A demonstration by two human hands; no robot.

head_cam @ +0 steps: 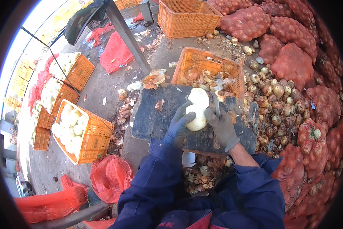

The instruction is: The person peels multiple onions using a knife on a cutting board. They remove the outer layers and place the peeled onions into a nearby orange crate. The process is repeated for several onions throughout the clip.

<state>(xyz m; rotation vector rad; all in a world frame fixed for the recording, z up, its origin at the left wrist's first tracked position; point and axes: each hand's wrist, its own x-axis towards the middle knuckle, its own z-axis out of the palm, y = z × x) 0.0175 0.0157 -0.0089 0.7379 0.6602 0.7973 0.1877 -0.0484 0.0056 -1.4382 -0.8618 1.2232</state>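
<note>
Over a dark, worn board (151,114) I see two pale peeled onion pieces or onions, one above the other; I cannot tell if they are joined. My left hand (180,121), in a grey-blue glove, holds the lower onion (196,123) from its left side. The upper onion (198,97) touches it. My right hand (223,126), gloved too, grips a knife (217,106) whose blade points away from me, and its thumb rests at the lower onion's right side. The knife's handle is mostly hidden in the glove. Dry onion skins lie on the board.
Beyond the board stands an orange plastic crate (181,64) with onion skins. Unpeeled onions (277,91) lie heaped at the right, beside red mesh sacks (293,64). At the left are orange crates of peeled onions (102,140). A slanting metal post (128,35) rises beyond the board's left.
</note>
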